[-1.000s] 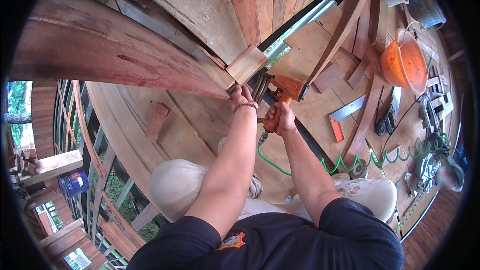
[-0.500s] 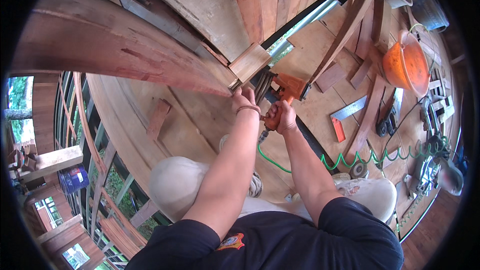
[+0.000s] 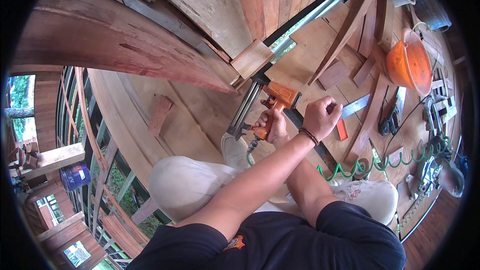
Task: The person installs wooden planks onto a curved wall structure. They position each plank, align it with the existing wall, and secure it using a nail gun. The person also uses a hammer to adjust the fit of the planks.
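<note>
My right hand (image 3: 272,126) is wrapped round the grip of an orange pneumatic nail gun (image 3: 284,96). The gun's long metal magazine slants down toward my left, and its nose rests near a small wooden block (image 3: 252,61) at the foot of the wall boards. Crossing over my right forearm, my left hand (image 3: 322,117) is closed, fingers curled, to the right of the gun. Whether anything is inside those fingers is hidden. A reddish wooden beam (image 3: 130,50) comes in from the upper left and ends near the block. The green coiled air hose (image 3: 337,171) trails right from the gun's handle.
An orange bucket (image 3: 410,65) stands at the right. Near it lie a try square (image 3: 355,106), a handsaw (image 3: 390,120) and several wood offcuts (image 3: 334,74). A long board (image 3: 350,25) slants across the upper right. A loose wood piece (image 3: 161,115) lies at left, near the railing side.
My left hand has left the block and beam end and swung right across my right arm, now closed. The nail gun has moved slightly left and down, showing its magazine.
</note>
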Tool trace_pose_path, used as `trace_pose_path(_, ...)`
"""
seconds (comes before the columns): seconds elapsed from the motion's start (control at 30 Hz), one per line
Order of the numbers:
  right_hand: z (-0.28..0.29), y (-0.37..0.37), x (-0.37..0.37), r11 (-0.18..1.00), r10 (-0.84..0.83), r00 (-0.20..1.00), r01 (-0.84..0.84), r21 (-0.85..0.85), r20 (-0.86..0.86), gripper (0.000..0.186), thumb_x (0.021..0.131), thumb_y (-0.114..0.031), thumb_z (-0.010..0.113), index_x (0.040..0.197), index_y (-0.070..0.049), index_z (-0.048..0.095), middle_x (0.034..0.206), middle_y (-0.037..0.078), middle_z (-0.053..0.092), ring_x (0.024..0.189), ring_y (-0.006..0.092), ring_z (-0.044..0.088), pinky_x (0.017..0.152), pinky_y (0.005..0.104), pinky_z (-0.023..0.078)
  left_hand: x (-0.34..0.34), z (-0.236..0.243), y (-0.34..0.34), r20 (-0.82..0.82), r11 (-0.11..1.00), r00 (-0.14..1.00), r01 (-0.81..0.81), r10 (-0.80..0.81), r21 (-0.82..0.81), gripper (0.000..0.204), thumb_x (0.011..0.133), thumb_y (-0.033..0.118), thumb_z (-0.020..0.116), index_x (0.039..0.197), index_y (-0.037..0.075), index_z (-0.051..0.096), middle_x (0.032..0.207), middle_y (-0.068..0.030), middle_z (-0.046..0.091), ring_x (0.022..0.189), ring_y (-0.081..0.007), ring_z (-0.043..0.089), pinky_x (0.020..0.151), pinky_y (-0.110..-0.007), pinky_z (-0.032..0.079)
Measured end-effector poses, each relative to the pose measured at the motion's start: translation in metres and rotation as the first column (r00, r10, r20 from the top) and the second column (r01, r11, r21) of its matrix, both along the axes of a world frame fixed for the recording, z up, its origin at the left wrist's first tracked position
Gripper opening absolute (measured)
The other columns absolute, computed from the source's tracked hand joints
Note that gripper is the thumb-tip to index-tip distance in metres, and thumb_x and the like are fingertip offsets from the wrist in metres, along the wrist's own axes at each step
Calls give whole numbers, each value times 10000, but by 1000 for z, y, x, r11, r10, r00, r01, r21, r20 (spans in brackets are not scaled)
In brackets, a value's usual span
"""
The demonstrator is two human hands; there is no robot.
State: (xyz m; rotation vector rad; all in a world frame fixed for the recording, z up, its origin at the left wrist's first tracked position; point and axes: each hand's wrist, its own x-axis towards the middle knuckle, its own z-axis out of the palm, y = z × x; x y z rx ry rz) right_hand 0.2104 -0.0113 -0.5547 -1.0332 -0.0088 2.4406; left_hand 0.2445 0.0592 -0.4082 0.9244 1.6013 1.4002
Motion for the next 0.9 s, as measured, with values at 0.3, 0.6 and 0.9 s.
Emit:
trace_pose_path(0.3,14,5,12,999,37,998,-38,8,59,161,881,-199,577,945,-71,503,712,66,494,613,214,501,613,422,475,14,7,4,-81,995,993,86,-81,56,214,902,201,712,815,9,673,720,-151,691,666,-273,697,638,-389,542)
trace_pose_path(0.6,59,7,126,948,186,809,-296,114,558,197,860,-160,663,993,-43,576,711,47,535,589,164,514,525,355,447,114,102,46,51,838,943,266,-329,477,164,893,138,722,797,15,674,669,-121,639,601,-212,636,579,-352,489)
trace_pose_path(0.9,136,143,214,694,-185,470,-559,453,863,496,893,-282,568,1315,-22,547,946,205,710,880,322,706,789,447,552,25,217,107,290,704,956,-234,41,671,219,1024,191,583,856,54,617,729,-23,574,571,-88,466,499,-245,350)
